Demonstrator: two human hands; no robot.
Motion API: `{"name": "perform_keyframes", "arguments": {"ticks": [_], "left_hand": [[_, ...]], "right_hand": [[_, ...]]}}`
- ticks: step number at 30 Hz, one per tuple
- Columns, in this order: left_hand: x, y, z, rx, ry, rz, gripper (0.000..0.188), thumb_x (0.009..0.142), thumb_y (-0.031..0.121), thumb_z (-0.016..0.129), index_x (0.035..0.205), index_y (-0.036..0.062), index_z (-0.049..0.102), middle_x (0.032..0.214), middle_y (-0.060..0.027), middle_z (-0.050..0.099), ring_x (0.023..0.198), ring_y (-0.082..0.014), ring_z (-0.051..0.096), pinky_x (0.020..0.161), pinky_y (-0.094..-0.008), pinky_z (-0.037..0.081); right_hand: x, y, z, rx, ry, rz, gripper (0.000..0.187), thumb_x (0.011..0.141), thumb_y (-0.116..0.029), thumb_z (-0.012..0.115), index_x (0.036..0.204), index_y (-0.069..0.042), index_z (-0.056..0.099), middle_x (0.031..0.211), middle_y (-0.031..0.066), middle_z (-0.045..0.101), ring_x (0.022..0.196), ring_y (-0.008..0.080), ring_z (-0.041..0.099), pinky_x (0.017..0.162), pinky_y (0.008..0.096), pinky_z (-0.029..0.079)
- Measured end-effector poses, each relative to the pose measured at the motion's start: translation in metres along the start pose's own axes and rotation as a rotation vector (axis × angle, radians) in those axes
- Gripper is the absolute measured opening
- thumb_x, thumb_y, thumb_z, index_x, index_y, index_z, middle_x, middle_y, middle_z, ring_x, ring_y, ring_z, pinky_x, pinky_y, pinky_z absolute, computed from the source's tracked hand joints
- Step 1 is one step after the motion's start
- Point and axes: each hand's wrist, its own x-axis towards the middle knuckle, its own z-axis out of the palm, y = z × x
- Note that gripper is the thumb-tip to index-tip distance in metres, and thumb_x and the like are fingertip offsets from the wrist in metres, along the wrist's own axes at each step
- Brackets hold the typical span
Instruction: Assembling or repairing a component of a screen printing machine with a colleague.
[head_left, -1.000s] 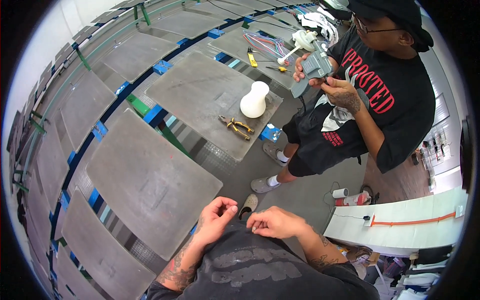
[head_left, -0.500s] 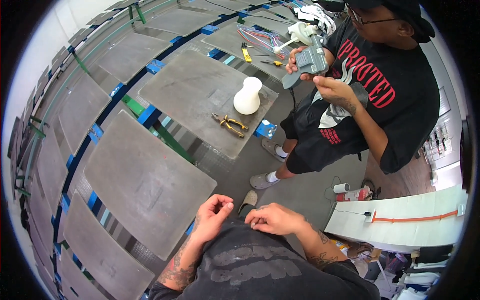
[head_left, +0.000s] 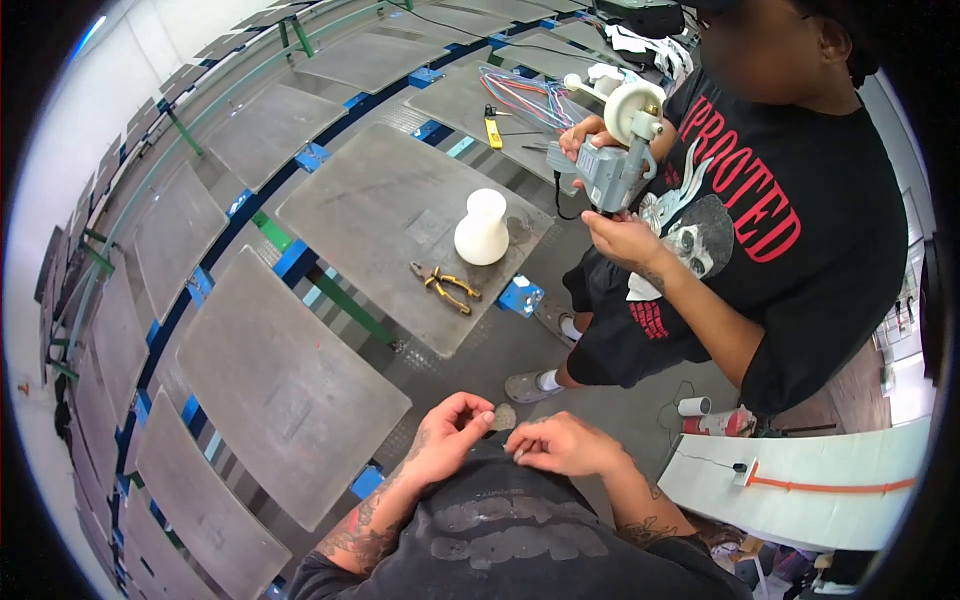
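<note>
Both my hands are in front of my dark shirt at the lower middle. My left hand (head_left: 452, 437) has its fingers curled in and its thumb beside the index finger. My right hand (head_left: 562, 445) is loosely curled, its fingers bent down. Nothing shows in either one, and they are a little apart. On the grey platen beyond (head_left: 345, 190) lie pliers (head_left: 445, 287) with yellow and black handles, jaws apart, and a white rounded container (head_left: 482, 238) stands beside them. A person at the right holds a corded grey hand-held device (head_left: 612, 172) with a white round part (head_left: 632, 112).
Several grey platens on blue arms curve along the left, a nearer one (head_left: 290, 385) beside my left forearm. Farther back lie a yellow-handled tool (head_left: 492, 130) and coloured cords (head_left: 525, 95). At the right is a white surface (head_left: 820, 480) with an orange strip (head_left: 830, 485).
The person has turned the grey device so its white part faces more toward me. My view has shifted slightly. My hands have come a little closer together, still curled.
</note>
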Motion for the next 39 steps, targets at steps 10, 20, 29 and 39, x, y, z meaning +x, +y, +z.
{"name": "perform_keyframes", "arguments": {"ticks": [10,20,29,39], "left_hand": [[0.037,0.015,0.055,0.067,0.03,0.03,0.019,0.101,0.017,0.069,0.114,0.0032,0.066,0.097,0.0035,0.063,0.086,-0.0039,0.055,0.076,-0.0218,0.046],[0.055,0.066,0.061,-0.009,0.117,0.363,0.019,0.097,0.008,0.073,0.112,0.0014,0.065,0.098,0.001,0.061,0.088,-0.0057,0.055,0.077,-0.0228,0.045],[0.053,0.101,0.07,0.223,0.053,0.862,0.017,0.088,0.001,0.077,0.104,0.0021,0.07,0.1,-0.0076,0.059,0.083,-0.0128,0.055,0.073,-0.0262,0.045],[0.065,0.105,0.059,0.182,0.039,0.847,0.017,0.086,0.002,0.08,0.101,0.0032,0.073,0.096,-0.0062,0.059,0.082,-0.0116,0.054,0.068,-0.0244,0.044]], "right_hand": [[-0.014,0.018,-0.058,-0.072,0.339,-0.089,0.02,0.092,-0.005,0.072,0.111,-0.001,0.069,0.092,0.0076,0.077,0.085,0.0147,0.074,0.078,0.0296,0.058],[0.006,-0.001,-0.071,0.803,0.52,-0.466,0.016,0.1,-0.007,0.069,0.114,-0.002,0.063,0.103,0.0125,0.074,0.089,0.0143,0.07,0.082,0.0284,0.057],[0.023,-0.023,-0.038,1.233,0.378,-0.544,0.02,0.102,-0.013,0.066,0.117,-0.002,0.062,0.104,0.0096,0.07,0.093,0.017,0.07,0.084,0.0313,0.059],[0.034,-0.022,-0.044,1.199,0.295,-0.516,0.019,0.103,-0.013,0.065,0.118,-0.001,0.061,0.107,0.0064,0.067,0.098,0.0147,0.068,0.087,0.0317,0.057]]}}
